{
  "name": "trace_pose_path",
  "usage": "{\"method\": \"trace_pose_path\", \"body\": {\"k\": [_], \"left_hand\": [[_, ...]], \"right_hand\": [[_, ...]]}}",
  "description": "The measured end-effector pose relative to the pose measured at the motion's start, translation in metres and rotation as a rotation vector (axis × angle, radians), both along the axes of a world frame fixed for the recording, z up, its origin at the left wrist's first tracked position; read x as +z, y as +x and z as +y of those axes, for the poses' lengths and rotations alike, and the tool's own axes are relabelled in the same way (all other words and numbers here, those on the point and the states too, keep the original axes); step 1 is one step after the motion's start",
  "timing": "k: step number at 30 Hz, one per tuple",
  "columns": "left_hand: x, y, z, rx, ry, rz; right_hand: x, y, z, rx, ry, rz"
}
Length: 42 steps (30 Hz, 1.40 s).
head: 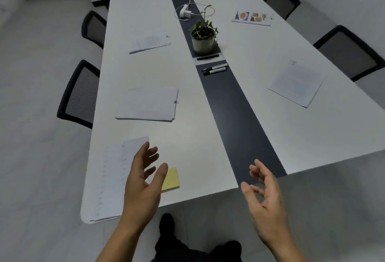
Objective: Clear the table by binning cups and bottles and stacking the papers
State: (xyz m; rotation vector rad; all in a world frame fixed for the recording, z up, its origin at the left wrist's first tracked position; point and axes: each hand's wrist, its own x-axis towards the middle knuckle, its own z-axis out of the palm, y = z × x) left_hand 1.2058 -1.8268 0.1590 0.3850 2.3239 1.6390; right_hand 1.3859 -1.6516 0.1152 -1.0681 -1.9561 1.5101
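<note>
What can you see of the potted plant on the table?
The plant is small, with thin stems and few green leaves; one long stem rises and bends. It grows from dark soil in a pale round pot, maybe plastic. The pot stands upright on the dark strip of the table, untouched by either hand.

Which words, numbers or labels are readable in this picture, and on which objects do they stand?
None can be read.
Sheet under the left hand: faint rows of print, blurred.
Printed paper stacks: text too small.
Colour leaflet: pictures only discernible.
Two markers: labels illegible.
Yellow sticky notes: blank.
</note>
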Motion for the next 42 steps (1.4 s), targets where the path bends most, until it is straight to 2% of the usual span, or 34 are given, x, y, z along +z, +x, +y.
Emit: {"method": "trace_pose_path", "body": {"k": [7, 12, 17, 22, 28, 33, 37, 42], "left_hand": [[0.016, -0.005, -0.111, 0.188, 0.037, 0.006], [-0.004, -0.022, -0.228, 0.306, 0.077, -0.047], [-0.024, -0.071, -0.393, 0.481, 0.082, -0.108], [-0.018, -0.137, -0.497, 0.542, 0.071, -0.104], [-0.038, -0.243, -0.540, 0.557, 0.091, -0.106], [-0.060, -0.359, -0.545, 0.536, 0.046, -0.141], [-0.038, -0.465, -0.551, 0.496, 0.007, -0.105], [-0.004, -0.579, -0.547, 0.431, 0.033, -0.058]], "right_hand": [[0.010, -0.059, -0.075, 0.289, 0.078, -0.053], [-0.005, -0.108, -0.167, 0.362, 0.077, -0.042], [-0.014, -0.183, -0.304, 0.420, 0.078, -0.043], [-0.004, -0.251, -0.392, 0.488, 0.095, -0.057], [-0.015, -0.352, -0.437, 0.489, 0.083, -0.029], [-0.048, -0.481, -0.457, 0.496, 0.039, -0.037], [-0.037, -0.593, -0.462, 0.491, 0.024, -0.031], [-0.008, -0.693, -0.458, 0.481, 0.007, -0.037]]}}
